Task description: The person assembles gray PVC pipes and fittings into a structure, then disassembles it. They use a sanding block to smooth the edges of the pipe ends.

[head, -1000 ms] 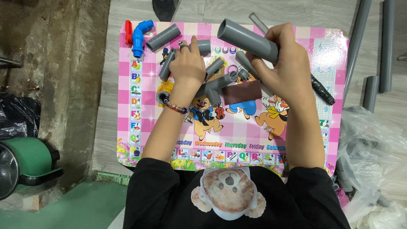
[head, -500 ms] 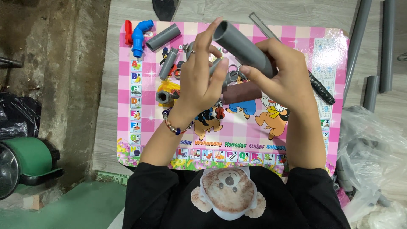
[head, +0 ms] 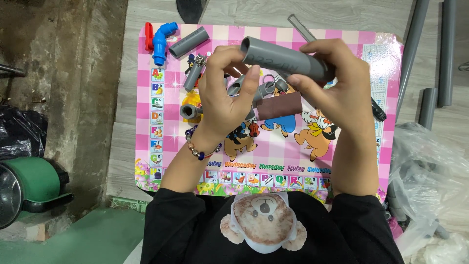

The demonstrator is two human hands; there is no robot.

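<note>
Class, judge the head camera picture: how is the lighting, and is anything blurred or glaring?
Head view: even, soft light; the grey pipe held by both hands is sharp; faint sheen on the glossy pink table; the left edge by the green container lies dimmer.

A rectangular pink checkered learning board lies flat on the floor, bordered by small multicoloured picture tiles and printed with cartoon animals. A crumpled clear plastic bag lies just beside its right edge.
</note>
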